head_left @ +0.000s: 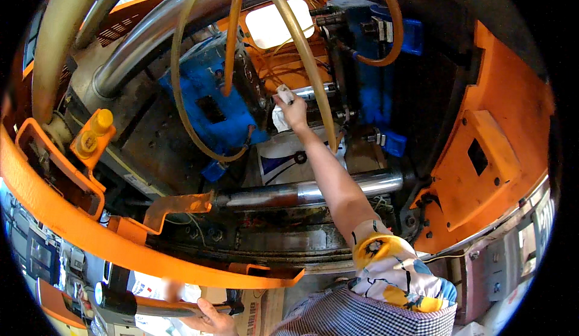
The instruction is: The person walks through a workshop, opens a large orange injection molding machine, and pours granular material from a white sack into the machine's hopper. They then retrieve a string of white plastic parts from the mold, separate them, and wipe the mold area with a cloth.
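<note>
My right arm reaches between the two blue mould halves of a machine. My right hand [293, 113] is closed round a crumpled white cloth [280, 119], part of which hangs below the fingers. The left mould block [205, 95] stands beside that hand, and a thin shiny rod [316, 91] lies just past it. Low in the view, my left hand [211, 320] is beside a dark and orange bar [160, 307]. Its thumb stands apart from the fingers, which are partly cut off by the lower edge; no held thing shows in it.
A thick shiny tie bar [301, 193] crosses below my right forearm. Yellowish hoses [301, 46] loop down in front of the moulds. An orange guard rail [120, 239] curves along the near left, and an orange panel [476, 167] stands at right. A white printed sack [280, 158] lies beneath.
</note>
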A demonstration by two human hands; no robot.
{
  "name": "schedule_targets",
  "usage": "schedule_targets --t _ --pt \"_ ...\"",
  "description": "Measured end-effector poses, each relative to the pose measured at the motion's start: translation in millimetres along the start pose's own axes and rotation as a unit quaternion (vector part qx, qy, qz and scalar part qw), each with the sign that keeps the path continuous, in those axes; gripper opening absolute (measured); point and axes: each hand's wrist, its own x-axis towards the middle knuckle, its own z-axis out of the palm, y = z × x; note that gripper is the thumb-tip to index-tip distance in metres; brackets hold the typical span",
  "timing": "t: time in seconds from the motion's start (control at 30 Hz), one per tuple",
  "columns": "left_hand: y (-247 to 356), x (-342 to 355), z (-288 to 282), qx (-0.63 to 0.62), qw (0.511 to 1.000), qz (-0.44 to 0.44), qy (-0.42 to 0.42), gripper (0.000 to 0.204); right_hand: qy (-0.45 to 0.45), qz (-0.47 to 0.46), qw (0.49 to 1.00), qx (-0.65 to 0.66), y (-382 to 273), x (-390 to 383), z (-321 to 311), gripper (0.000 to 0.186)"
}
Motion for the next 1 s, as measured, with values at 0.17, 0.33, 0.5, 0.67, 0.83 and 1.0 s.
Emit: schedule_targets --t 0.17,0.33,0.5,0.67,0.83,1.0 --pt "-2.9 -3.6 -1.7 0.007 1.0 -0.02 0.014 0.054 -0.071 -0.008 0.995 -0.066 31.1 17.1 15.4 0.033" --pt "-26.5 -20.5 -13.8 -0.022 0.994 -0.076 0.076 0.055 -0.118 0.033 0.99 -0.062 39.3 23.8 32.0 0.026" --pt "-6.3 -14.2 -2.7 0.014 0.994 -0.085 0.072 0.058 -0.134 -0.064 0.989 -0.028 48.2 18.5 46.8 0.023" --pt "6.8 -10.9 0.6 0.031 0.989 -0.129 0.069 0.062 -0.099 -0.175 0.977 -0.065 56.9 19.4 51.1 0.021" --pt "4.2 -11.2 -3.8 0.087 0.987 -0.121 0.065 0.062 -0.135 -0.106 0.978 -0.12 55.4 10.1 46.4 0.021" --pt "-48.1 -17.0 -30.0 0.231 0.949 0.215 0.01 0.038 -0.135 -0.128 0.972 -0.142 81.2 30.5 55.5 0.024"
